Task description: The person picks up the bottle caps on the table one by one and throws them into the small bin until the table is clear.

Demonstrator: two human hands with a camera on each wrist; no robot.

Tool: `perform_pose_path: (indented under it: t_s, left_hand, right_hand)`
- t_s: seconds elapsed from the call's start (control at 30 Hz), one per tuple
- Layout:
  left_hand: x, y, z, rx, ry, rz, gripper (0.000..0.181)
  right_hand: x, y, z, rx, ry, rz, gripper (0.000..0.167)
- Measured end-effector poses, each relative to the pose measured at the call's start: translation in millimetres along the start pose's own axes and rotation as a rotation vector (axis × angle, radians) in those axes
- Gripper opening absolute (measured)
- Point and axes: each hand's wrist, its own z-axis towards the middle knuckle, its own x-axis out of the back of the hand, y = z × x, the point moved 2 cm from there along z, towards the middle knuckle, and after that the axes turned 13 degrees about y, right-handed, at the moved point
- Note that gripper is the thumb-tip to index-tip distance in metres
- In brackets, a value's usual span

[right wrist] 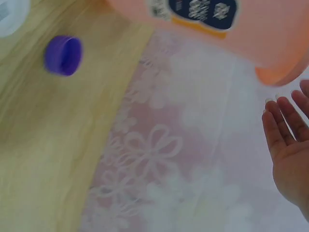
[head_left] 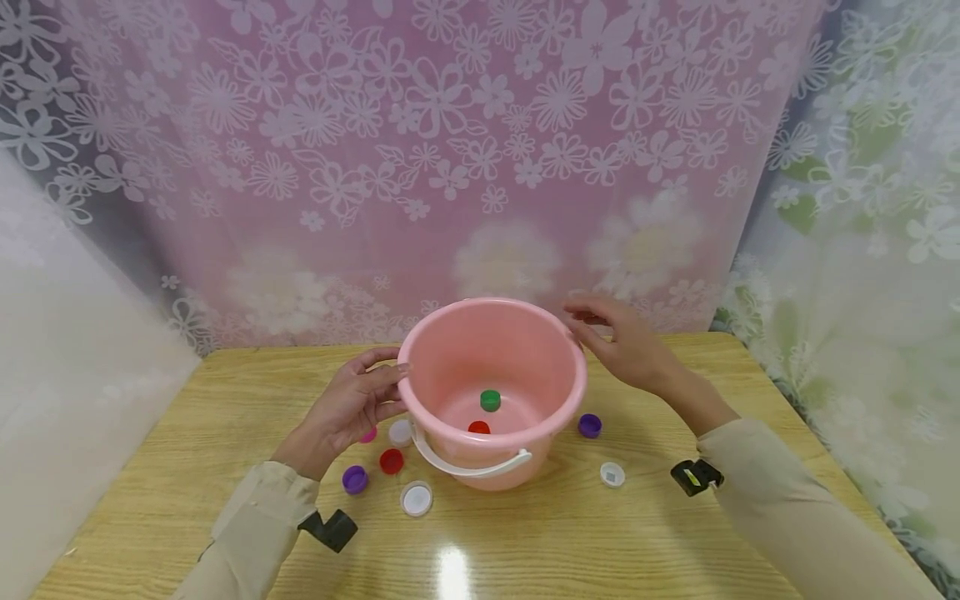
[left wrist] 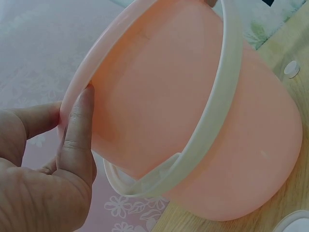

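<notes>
A pink bucket (head_left: 480,454) with a white handle (head_left: 480,472) stands on the table, a green cap (head_left: 490,401) and a red cap (head_left: 478,427) inside it. The left hand (head_left: 351,406) grips the bucket's left rim between thumb and fingers; the left wrist view shows this hand (left wrist: 53,159) pinching the rim (left wrist: 77,92). At the right rim the right hand (head_left: 626,342) has its fingers loosely bent. In the right wrist view that hand (right wrist: 292,140) is beside the bucket (right wrist: 260,29) with fingers extended, holding nothing.
On the wooden table (head_left: 540,542), left of the bucket, lie a purple cap (head_left: 355,479), a red cap (head_left: 392,461) and white caps, one at the front (head_left: 416,498). To its right are a purple cap (head_left: 590,426) and a white cap (head_left: 612,475). A flowered curtain (head_left: 450,167) hangs behind.
</notes>
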Motion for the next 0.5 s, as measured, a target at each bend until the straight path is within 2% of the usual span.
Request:
perform_pose_path:
  t_s: [0.1, 0.2, 0.37, 0.5]
  left_hand:
    - [0.2, -0.2, 0.1, -0.003, -0.007, -0.002, 0.038]
    - [0.0, -0.3, -0.2, -0.003, -0.008, -0.007, 0.037]
    - [-0.2, -0.3, -0.6, 0.002, -0.003, -0.013, 0.036]
    - [-0.7, -0.2, -0.2, 0.003, -0.004, -0.010, 0.037]
  right_hand:
    - [2.0, 14.9, -9.6, -0.038, 0.005, -0.017, 0.031]
    - [-0.4, 31.9, -21.8, -0.072, -0.032, -0.043, 0.029]
    - [-9.2, 55.4, -45.8, -0.105, -0.157, -0.061, 0.030]
    - [-16.1, 65.0, -62.0, -0.136, -0.267, -0.046, 0.032]
